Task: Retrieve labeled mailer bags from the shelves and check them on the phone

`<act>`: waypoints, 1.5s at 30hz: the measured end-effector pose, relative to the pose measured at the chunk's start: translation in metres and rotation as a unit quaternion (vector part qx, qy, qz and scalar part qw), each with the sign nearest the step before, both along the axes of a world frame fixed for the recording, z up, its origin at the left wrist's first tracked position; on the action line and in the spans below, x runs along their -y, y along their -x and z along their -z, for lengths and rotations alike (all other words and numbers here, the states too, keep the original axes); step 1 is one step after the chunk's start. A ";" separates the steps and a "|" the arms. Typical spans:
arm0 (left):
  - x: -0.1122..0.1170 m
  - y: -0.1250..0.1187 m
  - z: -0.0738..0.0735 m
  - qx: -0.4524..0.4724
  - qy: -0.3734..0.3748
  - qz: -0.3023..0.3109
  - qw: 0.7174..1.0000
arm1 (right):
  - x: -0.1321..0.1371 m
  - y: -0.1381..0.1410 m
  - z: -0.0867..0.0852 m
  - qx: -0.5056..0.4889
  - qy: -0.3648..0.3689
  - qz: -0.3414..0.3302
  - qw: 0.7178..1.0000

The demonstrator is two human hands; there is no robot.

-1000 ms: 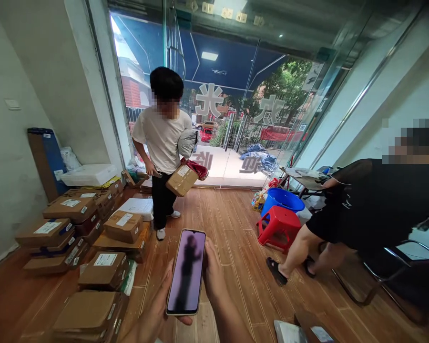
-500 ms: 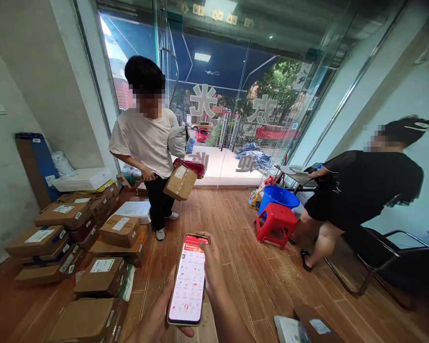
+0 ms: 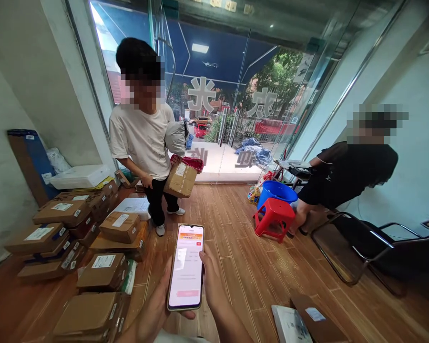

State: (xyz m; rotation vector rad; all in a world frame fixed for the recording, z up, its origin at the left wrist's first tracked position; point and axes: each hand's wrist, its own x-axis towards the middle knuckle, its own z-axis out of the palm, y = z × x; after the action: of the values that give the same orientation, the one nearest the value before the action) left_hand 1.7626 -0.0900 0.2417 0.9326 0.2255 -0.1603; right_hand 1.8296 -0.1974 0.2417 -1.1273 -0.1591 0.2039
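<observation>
Daylight enters through a glass shopfront (image 3: 236, 109) bearing large white characters. Plain white walls (image 3: 39, 85) flank a wood-plank floor (image 3: 257, 267). A red plastic stool (image 3: 273, 216) stands near a black metal-framed chair (image 3: 364, 247).

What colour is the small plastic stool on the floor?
Red; the stool shows clearly in the head view, beside a blue tub.

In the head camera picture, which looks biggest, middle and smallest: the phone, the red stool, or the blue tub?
1. Phone, but it only looks biggest because it is nearest the camera.
2. Red stool.
3. Blue tub, partly hidden behind the stool.
</observation>
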 end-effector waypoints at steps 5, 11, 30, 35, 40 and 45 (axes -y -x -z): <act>0.000 -0.004 -0.001 -0.012 -0.017 -0.042 0.999 | -0.003 0.001 0.011 -0.053 -0.025 0.000 0.998; -0.006 -0.012 0.016 -0.024 -0.017 -0.028 0.999 | -0.009 -0.007 0.021 -0.046 -0.003 0.026 0.999; -0.009 -0.025 0.014 -0.043 -0.030 -0.024 0.998 | -0.009 -0.026 0.032 -0.046 -0.069 0.069 0.994; -0.013 -0.030 0.013 -0.028 0.018 -0.039 0.999 | -0.002 -0.029 0.036 -0.008 -0.018 0.157 0.987; -0.017 -0.035 0.013 -0.026 0.021 -0.036 0.999 | -0.017 -0.013 0.025 -0.019 0.020 0.004 1.000; -0.027 -0.029 0.011 -0.038 -0.002 -0.084 0.996 | -0.038 -0.019 0.023 -0.072 -0.019 -0.032 0.997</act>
State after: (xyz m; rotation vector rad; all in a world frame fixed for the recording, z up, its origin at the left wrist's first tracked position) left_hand 1.7912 -0.0627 0.2307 0.9084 0.3726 -0.0404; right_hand 1.8485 -0.1590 0.2187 -1.0657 -0.0715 0.3374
